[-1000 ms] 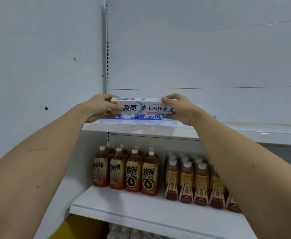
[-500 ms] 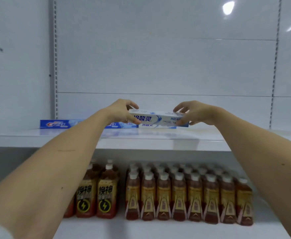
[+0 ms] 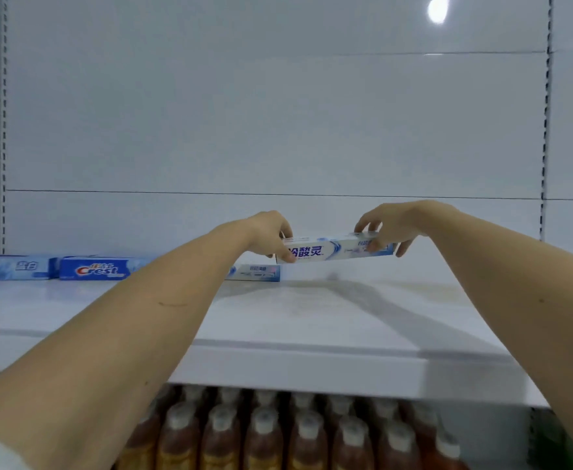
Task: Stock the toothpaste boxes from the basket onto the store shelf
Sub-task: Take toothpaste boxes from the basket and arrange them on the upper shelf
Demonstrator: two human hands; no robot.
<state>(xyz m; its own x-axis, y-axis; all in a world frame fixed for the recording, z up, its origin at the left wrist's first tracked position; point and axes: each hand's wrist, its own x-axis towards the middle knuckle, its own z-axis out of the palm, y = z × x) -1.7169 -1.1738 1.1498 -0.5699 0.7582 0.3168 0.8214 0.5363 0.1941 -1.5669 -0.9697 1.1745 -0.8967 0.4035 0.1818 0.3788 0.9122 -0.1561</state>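
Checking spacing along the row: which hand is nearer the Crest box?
Left. The left hand grips the white box's end on the side toward the Crest box; the right hand holds the far end.

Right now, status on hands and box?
Left hand and right hand grip white toothpaste box by its ends. Box above shelf, not down. Landing spot unobstructed.

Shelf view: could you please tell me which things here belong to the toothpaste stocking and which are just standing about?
Part of the job:
- white toothpaste box, held by left hand and right hand
- blue Crest boxes along the back
- white box already down
- upper shelf

Just there:
- brown drink bottles on the shelf below
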